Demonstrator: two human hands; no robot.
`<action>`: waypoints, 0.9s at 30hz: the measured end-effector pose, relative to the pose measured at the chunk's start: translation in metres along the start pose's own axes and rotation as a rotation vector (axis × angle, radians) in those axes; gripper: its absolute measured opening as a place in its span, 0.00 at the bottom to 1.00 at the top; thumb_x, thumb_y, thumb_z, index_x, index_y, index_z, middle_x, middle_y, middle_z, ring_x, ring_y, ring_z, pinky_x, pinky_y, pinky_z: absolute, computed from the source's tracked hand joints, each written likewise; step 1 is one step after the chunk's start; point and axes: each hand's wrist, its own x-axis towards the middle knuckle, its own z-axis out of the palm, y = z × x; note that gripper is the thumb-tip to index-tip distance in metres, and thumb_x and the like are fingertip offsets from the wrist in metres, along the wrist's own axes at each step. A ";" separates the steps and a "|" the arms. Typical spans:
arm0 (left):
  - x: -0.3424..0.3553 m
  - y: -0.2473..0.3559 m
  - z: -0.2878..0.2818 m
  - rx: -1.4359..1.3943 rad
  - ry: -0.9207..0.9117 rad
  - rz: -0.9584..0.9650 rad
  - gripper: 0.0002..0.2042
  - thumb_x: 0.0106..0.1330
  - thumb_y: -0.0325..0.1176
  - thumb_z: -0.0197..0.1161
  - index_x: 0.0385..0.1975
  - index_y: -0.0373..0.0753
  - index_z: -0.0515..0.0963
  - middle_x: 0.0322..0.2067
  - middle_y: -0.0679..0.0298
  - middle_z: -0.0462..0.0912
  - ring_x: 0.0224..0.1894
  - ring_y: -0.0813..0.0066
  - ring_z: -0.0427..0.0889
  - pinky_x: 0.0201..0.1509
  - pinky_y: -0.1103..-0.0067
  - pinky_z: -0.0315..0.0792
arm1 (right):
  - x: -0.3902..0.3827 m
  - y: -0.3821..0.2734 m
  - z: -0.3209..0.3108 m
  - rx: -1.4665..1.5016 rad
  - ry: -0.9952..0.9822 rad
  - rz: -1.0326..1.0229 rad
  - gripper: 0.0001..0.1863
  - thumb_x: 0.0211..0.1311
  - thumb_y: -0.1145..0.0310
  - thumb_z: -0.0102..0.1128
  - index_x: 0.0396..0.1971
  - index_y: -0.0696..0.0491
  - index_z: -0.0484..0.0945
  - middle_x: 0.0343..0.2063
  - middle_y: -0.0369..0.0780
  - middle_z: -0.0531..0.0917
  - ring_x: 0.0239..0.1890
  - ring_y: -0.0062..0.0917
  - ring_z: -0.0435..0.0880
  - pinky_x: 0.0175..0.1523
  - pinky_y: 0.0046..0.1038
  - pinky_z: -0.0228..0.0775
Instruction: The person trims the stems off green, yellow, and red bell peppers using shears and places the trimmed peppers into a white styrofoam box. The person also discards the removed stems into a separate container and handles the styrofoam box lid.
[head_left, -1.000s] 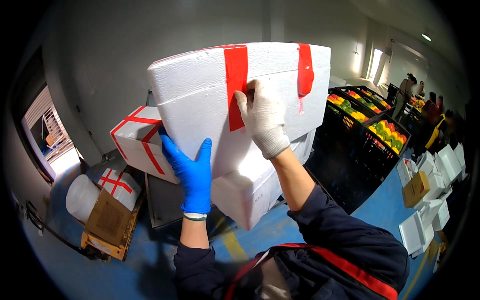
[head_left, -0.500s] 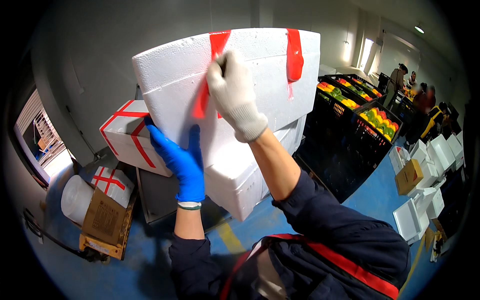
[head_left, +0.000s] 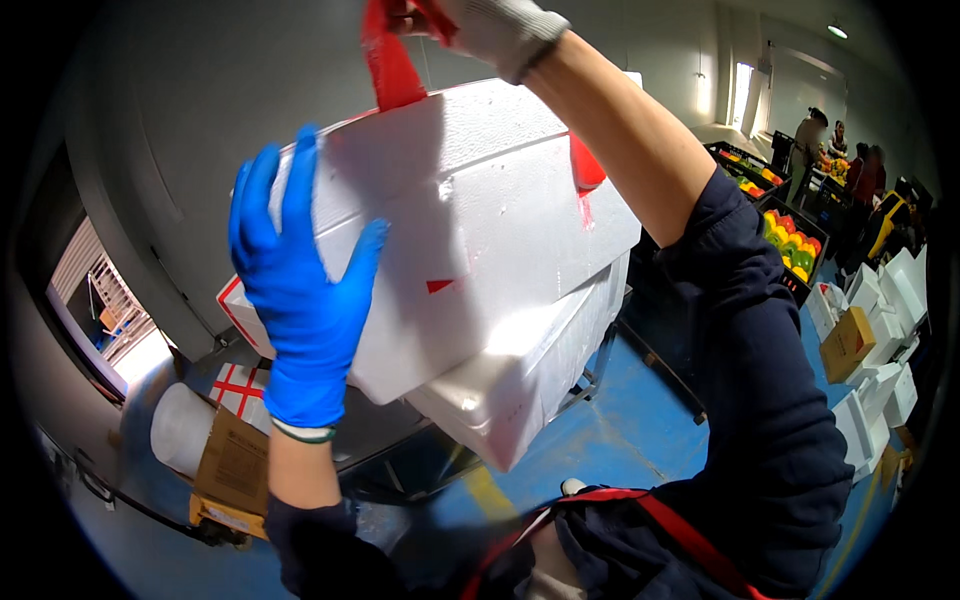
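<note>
A large white foam box (head_left: 510, 215) with a lid stands in front of me on another white foam box (head_left: 500, 400). My left hand (head_left: 300, 300), in a blue glove, is open against the box's left side, fingers spread. Above the lid, my right hand (head_left: 485, 32), in a white knit glove, is closed on a strip of red tape (head_left: 395, 75). That strip rises from the lid's top edge, its front part off the box. A second red tape strip (head_left: 586, 165) is stuck on the right, partly behind my forearm. A small red scrap (head_left: 439, 286) clings to the front.
Black crates with red, yellow and green peppers (head_left: 790, 245) stand at the right, with people (head_left: 815, 140) beyond. Several white foam boxes (head_left: 880, 310) and a brown carton (head_left: 846, 343) are piled at far right. A cardboard box (head_left: 235, 465) and white tub (head_left: 183, 428) stand lower left.
My right hand has moved up from the box's front, pulling the left tape strip off it. My left hand has shifted left and up along the box's side.
</note>
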 end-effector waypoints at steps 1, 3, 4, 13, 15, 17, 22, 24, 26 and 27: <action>0.012 0.002 0.006 0.113 -0.074 0.079 0.40 0.52 0.43 0.73 0.67 0.52 0.62 0.63 0.59 0.62 0.67 0.56 0.59 0.72 0.56 0.47 | 0.005 0.008 0.010 -0.332 0.086 -0.444 0.05 0.49 0.77 0.62 0.27 0.55 0.78 0.23 0.40 0.80 0.26 0.33 0.80 0.33 0.33 0.72; 0.027 -0.008 0.024 0.239 -0.155 0.169 0.38 0.52 0.49 0.71 0.65 0.52 0.66 0.60 0.58 0.67 0.65 0.57 0.64 0.72 0.56 0.44 | 0.000 0.026 0.011 -0.330 -0.034 -0.365 0.07 0.46 0.76 0.63 0.29 0.54 0.79 0.24 0.45 0.81 0.30 0.41 0.81 0.38 0.36 0.73; 0.036 -0.014 0.024 0.311 -0.215 0.194 0.38 0.52 0.50 0.71 0.65 0.52 0.65 0.60 0.58 0.68 0.64 0.56 0.65 0.72 0.56 0.44 | 0.000 0.031 0.013 -0.315 -0.013 -0.343 0.07 0.46 0.77 0.63 0.29 0.54 0.79 0.23 0.45 0.81 0.30 0.41 0.81 0.38 0.35 0.74; 0.045 -0.007 0.026 0.643 -0.202 0.574 0.31 0.56 0.45 0.70 0.62 0.50 0.70 0.57 0.59 0.74 0.61 0.56 0.71 0.69 0.58 0.59 | 0.001 0.039 -0.069 0.366 -0.253 0.360 0.15 0.53 0.71 0.61 0.42 0.56 0.78 0.32 0.43 0.81 0.36 0.27 0.81 0.42 0.29 0.74; 0.033 -0.015 0.010 0.714 -0.276 0.512 0.29 0.55 0.38 0.71 0.59 0.50 0.73 0.58 0.60 0.74 0.62 0.55 0.70 0.66 0.61 0.64 | -0.025 0.041 -0.074 0.418 -0.239 0.509 0.18 0.55 0.69 0.59 0.47 0.56 0.76 0.36 0.41 0.81 0.38 0.23 0.80 0.42 0.26 0.73; 0.031 -0.011 0.012 0.716 -0.261 0.422 0.28 0.55 0.41 0.71 0.58 0.52 0.74 0.57 0.61 0.74 0.62 0.55 0.70 0.65 0.61 0.67 | -0.041 0.051 -0.115 0.170 -0.195 0.429 0.17 0.55 0.69 0.59 0.46 0.55 0.76 0.37 0.39 0.80 0.38 0.19 0.78 0.42 0.22 0.72; 0.022 0.004 0.024 0.699 -0.259 0.296 0.28 0.53 0.32 0.73 0.57 0.48 0.75 0.59 0.59 0.73 0.63 0.52 0.70 0.65 0.62 0.67 | -0.110 0.132 -0.180 0.045 -0.031 0.544 0.10 0.57 0.75 0.60 0.40 0.54 0.76 0.33 0.29 0.76 0.36 0.10 0.73 0.40 0.16 0.67; 0.016 0.008 0.026 0.709 -0.258 0.249 0.27 0.54 0.30 0.72 0.57 0.46 0.75 0.59 0.58 0.72 0.64 0.51 0.69 0.66 0.62 0.65 | -0.154 0.173 -0.194 -0.015 -0.060 0.539 0.14 0.62 0.64 0.56 0.44 0.56 0.75 0.33 0.38 0.80 0.35 0.21 0.80 0.40 0.24 0.74; 0.013 0.006 0.024 0.688 -0.260 0.271 0.25 0.57 0.28 0.69 0.57 0.41 0.74 0.59 0.56 0.72 0.64 0.49 0.68 0.67 0.60 0.64 | -0.211 0.221 -0.196 0.036 -0.101 0.707 0.25 0.64 0.53 0.57 0.53 0.55 0.74 0.38 0.39 0.80 0.39 0.21 0.80 0.42 0.23 0.76; 0.009 0.003 0.021 0.688 -0.277 0.251 0.25 0.59 0.27 0.67 0.59 0.40 0.72 0.60 0.56 0.71 0.65 0.50 0.66 0.68 0.61 0.63 | -0.231 0.228 -0.188 0.156 -0.133 0.787 0.23 0.67 0.55 0.55 0.54 0.56 0.73 0.38 0.40 0.80 0.41 0.22 0.81 0.46 0.24 0.76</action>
